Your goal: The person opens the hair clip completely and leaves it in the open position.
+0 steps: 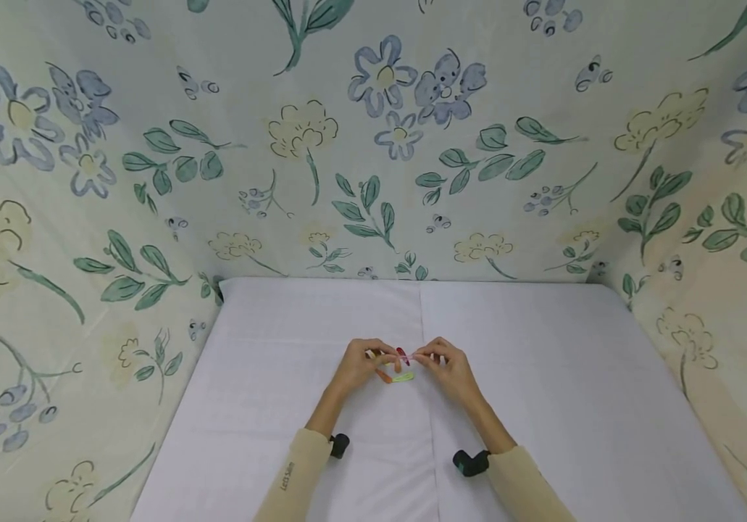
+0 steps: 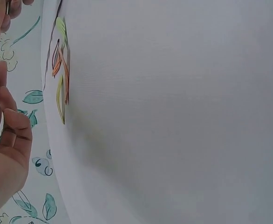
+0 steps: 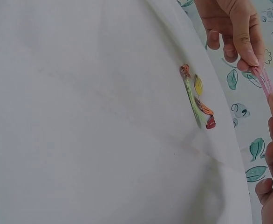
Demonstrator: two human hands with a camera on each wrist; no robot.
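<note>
A thin pink bundle of strands, like thread (image 3: pixel 264 81), stretches between both hands. My left hand (image 1: pixel 356 368) pinches one end between thumb and fingertips. At the other end, the fingertips of my right hand (image 1: pixel 450 370) pinch it too. Below the hands, several more coloured bundles lie close together on the white cloth: a light green one (image 3: pixel 192 100), a yellow one (image 3: pixel 198 85), an orange one (image 3: pixel 205 108) and a dark red one (image 3: pixel 211 122). An orange-brown bundle (image 3: pixel 185 70) lies at the light green one's end. In the head view, my left fingers partly cover this group.
A white cloth (image 1: pixel 562 384) with a fold line down its middle covers the table. Floral fabric (image 1: pixel 321 210) hangs behind the table and along both sides. Black wrist devices (image 1: pixel 471 462) stick out from the beige sleeves (image 1: pixel 301 464).
</note>
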